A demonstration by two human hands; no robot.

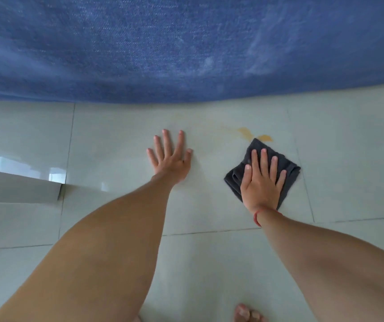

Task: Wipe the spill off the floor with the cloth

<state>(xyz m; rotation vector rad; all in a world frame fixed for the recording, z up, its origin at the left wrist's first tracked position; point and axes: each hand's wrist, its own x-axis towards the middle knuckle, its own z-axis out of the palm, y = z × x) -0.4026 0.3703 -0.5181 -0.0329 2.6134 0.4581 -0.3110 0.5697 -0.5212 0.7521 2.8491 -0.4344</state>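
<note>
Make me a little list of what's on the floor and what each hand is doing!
floor: pale glossy tiled floor
spill: yellow-orange patch, just beyond the cloth's far corner, partly unwiped
cloth: dark grey folded cloth, flat on the tiles
right hand: right hand pressed flat on the cloth, fingers spread
left hand: left hand flat on bare tile, holding nothing
rug: blue woven rug, beyond the spill
wristband: red string on right wrist
</note>
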